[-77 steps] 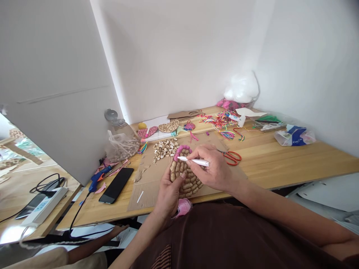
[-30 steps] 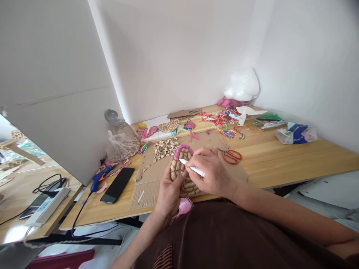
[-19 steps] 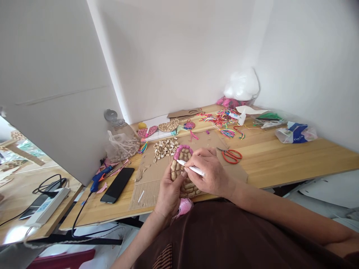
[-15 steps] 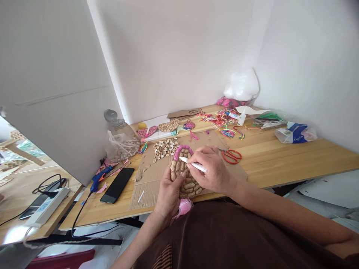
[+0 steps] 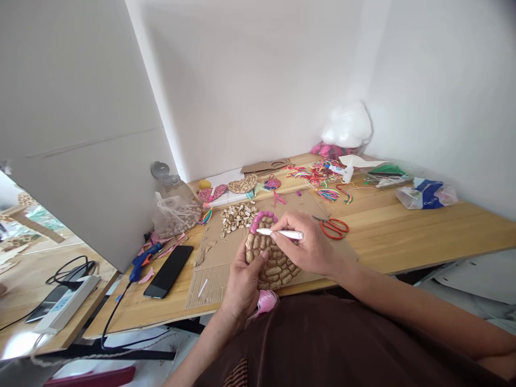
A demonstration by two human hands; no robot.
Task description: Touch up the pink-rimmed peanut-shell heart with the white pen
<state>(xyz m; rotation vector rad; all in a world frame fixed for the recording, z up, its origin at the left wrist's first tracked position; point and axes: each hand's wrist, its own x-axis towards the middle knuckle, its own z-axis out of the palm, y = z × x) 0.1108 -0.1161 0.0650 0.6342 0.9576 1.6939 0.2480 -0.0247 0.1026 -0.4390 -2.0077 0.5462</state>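
Note:
My left hand (image 5: 242,282) grips the near left edge of a round piece covered in peanut shells (image 5: 274,260), some at its top coloured pink. My right hand (image 5: 310,244) holds a white marker (image 5: 282,233) almost level, its tip at the pink shells on the piece's upper edge. The piece rests over a sheet of cardboard (image 5: 209,274) on the wooden table (image 5: 403,231). A pink tassel (image 5: 264,301) hangs below my left hand.
A pile of loose peanut shells (image 5: 237,216), a bag of peanuts (image 5: 177,212), red scissors (image 5: 334,227), coloured strings (image 5: 322,177), a black phone (image 5: 168,263) and a blue glue gun (image 5: 141,260) lie on the table. A power strip (image 5: 64,303) sits left.
My right hand lifted the marker from a slanted stroke across the shells to a nearly level position, tip at the pink top edge. The piece tilted slightly. My left hand kept its grip.

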